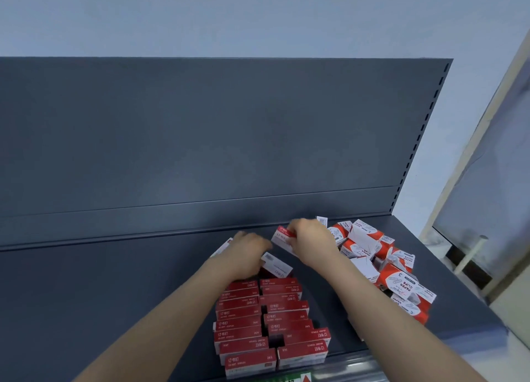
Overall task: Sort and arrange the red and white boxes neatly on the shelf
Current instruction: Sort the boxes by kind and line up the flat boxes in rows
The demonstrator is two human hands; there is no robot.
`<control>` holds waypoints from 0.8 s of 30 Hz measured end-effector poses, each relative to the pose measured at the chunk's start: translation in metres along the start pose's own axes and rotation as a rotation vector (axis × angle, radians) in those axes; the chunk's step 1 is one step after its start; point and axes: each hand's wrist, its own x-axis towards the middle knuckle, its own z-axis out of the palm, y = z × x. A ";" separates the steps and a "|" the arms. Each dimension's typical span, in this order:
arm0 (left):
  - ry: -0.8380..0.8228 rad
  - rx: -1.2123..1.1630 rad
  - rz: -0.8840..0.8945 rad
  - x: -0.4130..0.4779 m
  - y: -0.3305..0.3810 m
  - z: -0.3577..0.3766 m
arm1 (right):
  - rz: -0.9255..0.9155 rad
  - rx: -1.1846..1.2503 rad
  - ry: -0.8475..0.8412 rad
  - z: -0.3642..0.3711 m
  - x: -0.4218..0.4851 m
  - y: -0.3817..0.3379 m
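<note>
**A:** Rows of staple boxes (258, 324) sit at the near edge of the shelf (114, 295). Two columns, the right one stepped out of line, with gaps. Risk?

**B:** The nearest boxes sit right at the lip, above the price strip (329, 370). A nudge from either forearm could push them off.

**A:** Hands?

**B:** Right hand (309, 242) pinches one red and white box (282, 236) by its end, raised just beyond the rows. Left hand (248, 252) is curled over the far end of the left column. Cannot tell whether it grips anything.

**A:** Between them?

**B:** A tilted box (276, 267) leans on the rows' far end, just beside the left hand. It would likely topple if the pinched box is pressed in beside it.

**A:** Farther right?

**B:** Paper-clip boxes (395, 269) in a loose heap, some flaps open. The right wrist is just beside them, and a brush could spill the heap towards the sorted rows.
</note>
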 end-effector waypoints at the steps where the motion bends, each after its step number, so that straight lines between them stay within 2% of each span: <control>1: -0.040 0.015 0.024 0.007 0.004 0.002 | 0.013 0.011 0.031 -0.003 0.001 0.001; 4: -0.196 -0.024 0.077 0.024 0.008 0.008 | 0.030 0.036 0.077 -0.009 0.003 0.005; 7: -0.268 0.008 0.142 0.032 0.012 0.008 | 0.033 0.048 0.076 -0.012 0.004 0.008; 17: -0.199 0.036 0.089 0.026 0.014 0.003 | 0.037 0.034 0.017 -0.003 0.003 0.012; 24: -0.024 -0.063 -0.025 -0.003 -0.010 -0.025 | -0.004 -0.048 -0.108 0.005 0.005 0.007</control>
